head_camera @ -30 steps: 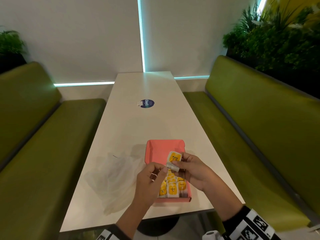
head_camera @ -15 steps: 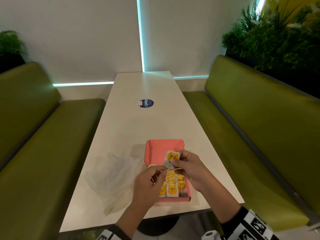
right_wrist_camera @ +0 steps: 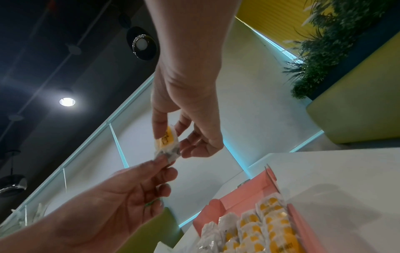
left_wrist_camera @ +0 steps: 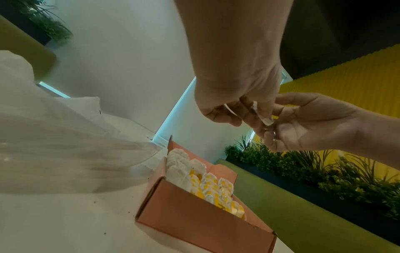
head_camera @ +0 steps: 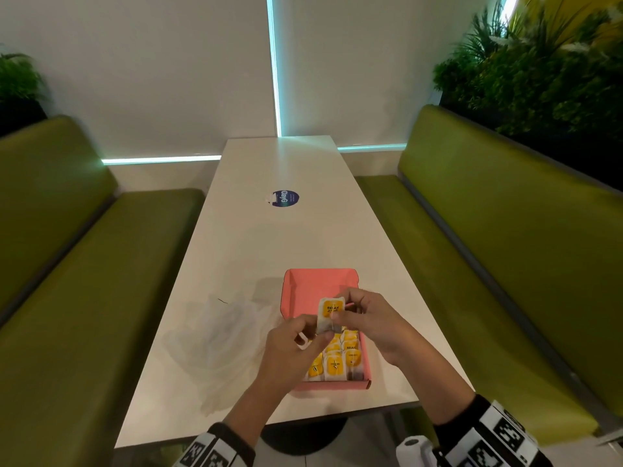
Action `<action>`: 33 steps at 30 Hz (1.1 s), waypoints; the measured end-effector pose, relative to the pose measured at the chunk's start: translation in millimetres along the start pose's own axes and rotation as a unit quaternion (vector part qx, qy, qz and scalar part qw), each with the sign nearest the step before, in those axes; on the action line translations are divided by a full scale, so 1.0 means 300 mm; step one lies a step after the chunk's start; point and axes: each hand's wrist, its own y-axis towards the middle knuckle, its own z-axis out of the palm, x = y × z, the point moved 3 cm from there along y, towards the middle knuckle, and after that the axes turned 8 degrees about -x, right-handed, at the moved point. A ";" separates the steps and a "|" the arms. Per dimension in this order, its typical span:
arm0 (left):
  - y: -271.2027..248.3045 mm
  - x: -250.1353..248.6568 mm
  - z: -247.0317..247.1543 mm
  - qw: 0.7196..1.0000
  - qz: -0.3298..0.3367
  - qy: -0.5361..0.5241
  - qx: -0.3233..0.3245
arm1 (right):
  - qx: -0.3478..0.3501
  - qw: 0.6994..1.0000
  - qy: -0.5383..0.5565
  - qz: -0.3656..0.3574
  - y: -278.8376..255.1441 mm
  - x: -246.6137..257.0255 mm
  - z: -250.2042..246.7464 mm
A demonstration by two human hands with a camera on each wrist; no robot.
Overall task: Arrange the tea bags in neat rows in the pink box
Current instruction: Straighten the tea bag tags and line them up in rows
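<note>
While the crumpled clear plastic bag (head_camera: 222, 335) lies flat and apparently emptied on the white rectangular table (head_camera: 279, 237) at the left, I read the task as well advanced but not complete. Just right of the bag, my left hand (head_camera: 296, 345) is raised over the box, its thumb and forefinger pinching the lower edge of a single white paper tea bag with a yellow label (head_camera: 331, 313). A second small white item may sit in its curled fingers, but I cannot tell what it is. Beneath both hands, the open pink cardboard box (head_camera: 320, 281) rests on the table near its front edge. The packed tea bags (head_camera: 337, 362) fill the near part in overlapping rows, yellow labels up. The far part of the box floor shows bare pink, so space remains. At the right, my right hand (head_camera: 367, 318) pinches the upper side of the same held tea bag with curled fingers, so the bag is gripped between both hands above the box. I judge that it needs straightening before being seated at the far end of a row. No loose tea bags are visible on the table.
</note>
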 end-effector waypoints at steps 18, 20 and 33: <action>0.001 0.075 0.218 0.927 -0.317 0.019 0.198 | -0.007 0.902 -0.432 -0.005 -0.006 -0.255 -0.071; 0.000 0.114 0.247 0.922 -0.312 0.029 0.228 | -0.027 0.883 -0.469 -0.010 -0.009 -0.289 -0.061; 0.011 0.209 0.325 0.786 -0.523 -0.315 0.097 | 0.080 0.773 -0.630 -0.008 0.012 -0.317 -0.024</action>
